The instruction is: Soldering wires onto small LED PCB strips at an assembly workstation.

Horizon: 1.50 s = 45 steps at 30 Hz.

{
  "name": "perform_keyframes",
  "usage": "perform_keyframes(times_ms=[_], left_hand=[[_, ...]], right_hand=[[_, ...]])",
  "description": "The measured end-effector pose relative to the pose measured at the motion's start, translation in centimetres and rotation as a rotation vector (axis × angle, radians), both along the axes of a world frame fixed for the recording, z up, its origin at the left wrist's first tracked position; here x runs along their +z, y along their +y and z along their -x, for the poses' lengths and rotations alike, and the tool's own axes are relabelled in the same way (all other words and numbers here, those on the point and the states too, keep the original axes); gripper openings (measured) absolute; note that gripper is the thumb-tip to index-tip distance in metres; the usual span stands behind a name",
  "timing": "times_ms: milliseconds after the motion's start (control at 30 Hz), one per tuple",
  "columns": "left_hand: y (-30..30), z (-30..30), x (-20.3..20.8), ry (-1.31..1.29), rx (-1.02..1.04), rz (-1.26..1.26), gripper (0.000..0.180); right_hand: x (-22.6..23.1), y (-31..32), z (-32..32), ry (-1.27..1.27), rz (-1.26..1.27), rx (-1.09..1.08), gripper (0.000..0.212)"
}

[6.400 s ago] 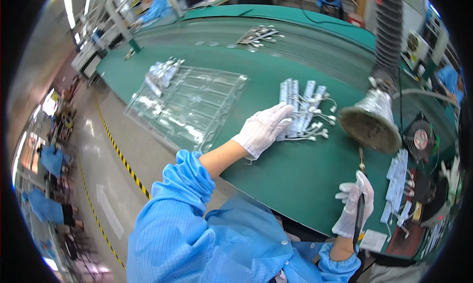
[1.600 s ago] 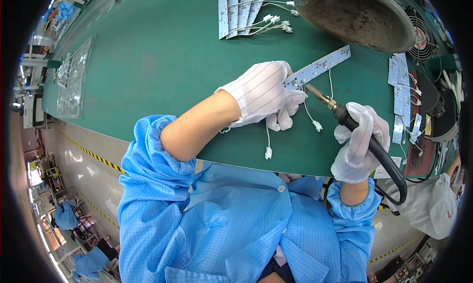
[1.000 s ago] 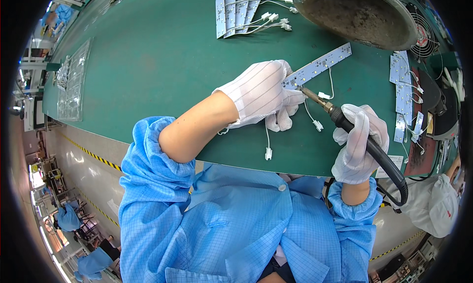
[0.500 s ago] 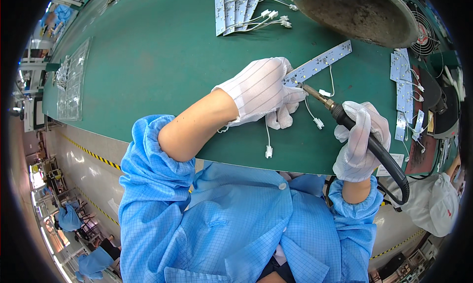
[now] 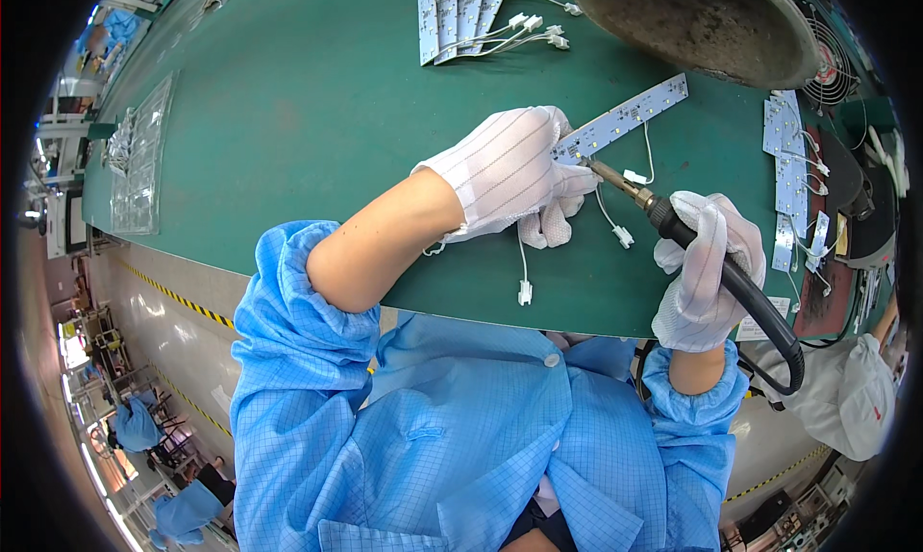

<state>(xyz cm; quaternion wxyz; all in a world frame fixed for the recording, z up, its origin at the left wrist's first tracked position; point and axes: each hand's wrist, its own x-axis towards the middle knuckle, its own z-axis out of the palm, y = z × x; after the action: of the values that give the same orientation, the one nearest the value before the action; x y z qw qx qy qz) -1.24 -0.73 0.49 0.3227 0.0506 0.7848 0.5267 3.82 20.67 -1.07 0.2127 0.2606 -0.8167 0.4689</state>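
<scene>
My left hand [image 5: 514,172], in a white striped glove, is closed on the lower left end of a pale LED strip board [image 5: 630,112]. The board slants up to the right over the green table. Gloved too, my right hand [image 5: 710,263] grips a soldering iron [image 5: 678,227] by its black handle. Its tip meets or nearly meets the board's edge beside my left fingers; actual contact is too small to tell. White wires with small plugs hang from the board, one plug [image 5: 524,292] below my left hand and another [image 5: 623,236] to its right.
More LED boards [image 5: 452,18] with wired plugs lie at the far middle. Others [image 5: 788,167] are stacked at the right. A large dark lamp-like hood [image 5: 697,23] overhangs the far right, near a fan [image 5: 827,66]. At the left lies a clear plastic tray [image 5: 139,182].
Hardly anything differs. The board's far end and my left hand have shifted up very slightly, and my right hand has edged slightly right with the soldering iron.
</scene>
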Motion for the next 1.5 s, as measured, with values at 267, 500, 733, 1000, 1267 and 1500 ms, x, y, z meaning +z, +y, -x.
perform_keyframes(times_ms=[267,500,733,1000,1267,1500], left_hand=[[-0.3,-1.1,1.2,0.356,-0.136,0.331,0.039],[-0.6,-2.3,3.9,0.916,-0.318,1.012,0.052],[1.7,-0.8,0.9,0.546,-0.117,0.397,0.032],[1.3,-0.8,-0.7,0.553,0.068,0.132,0.033],[1.4,-1.1,-0.9,0.752,-0.007,0.206,0.028],[1.2,-1.2,-1.0,0.741,0.011,0.209,0.024]], right_hand=[[0.0,1.2,0.5,0.352,-0.236,-0.172,0.031],[0.4,1.0,1.0,0.540,-0.429,-0.399,0.038],[0.1,1.2,0.8,0.484,-0.407,-0.407,0.039],[0.1,0.9,0.1,0.250,-0.046,-0.159,0.020],[0.5,1.3,0.2,0.113,0.046,0.035,0.021],[-0.1,1.2,0.2,0.298,-0.170,-0.083,0.025]])
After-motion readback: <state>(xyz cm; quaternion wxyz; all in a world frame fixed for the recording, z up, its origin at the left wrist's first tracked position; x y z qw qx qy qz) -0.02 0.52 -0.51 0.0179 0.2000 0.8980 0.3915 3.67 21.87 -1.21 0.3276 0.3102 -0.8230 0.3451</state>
